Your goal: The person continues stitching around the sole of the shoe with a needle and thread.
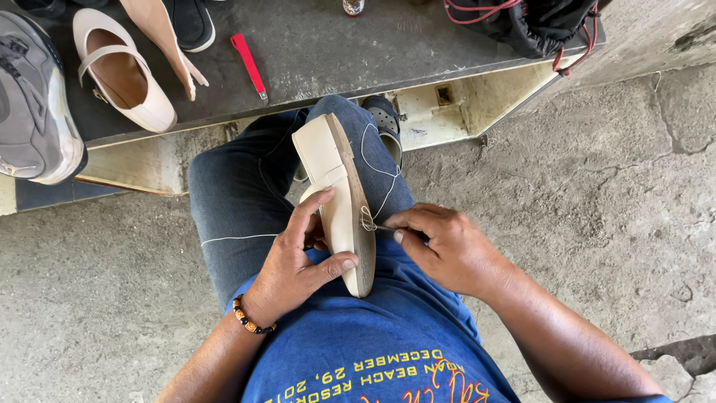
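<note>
On the dark bench top (335, 45) at far left lie a grey sneaker (33, 104) and a cream flat shoe (123, 78), with a red-handled tool (248, 63) further along; all are well apart from the work.

The left hand (294, 261) is clamped on the cream shoe (332, 186), thumb across the sole edge, fingers curled over the upper. The shoe rests on edge on the person's lap, sole (358, 224) facing right. For a sound stitch this hold should pin the shoe against the thigh so the seam cannot twist.

White thread (377, 168) loops from the sole edge over the knee; it is best kept free of snags.

The right hand (447, 250) is pinched shut on a thin metal awl or needle (382, 228), tip touching the sole edge at the thread knot. It should be driven square to the edge, clear of the left thumb.

A black bag (533, 26) sits at the bench's right end.
</note>
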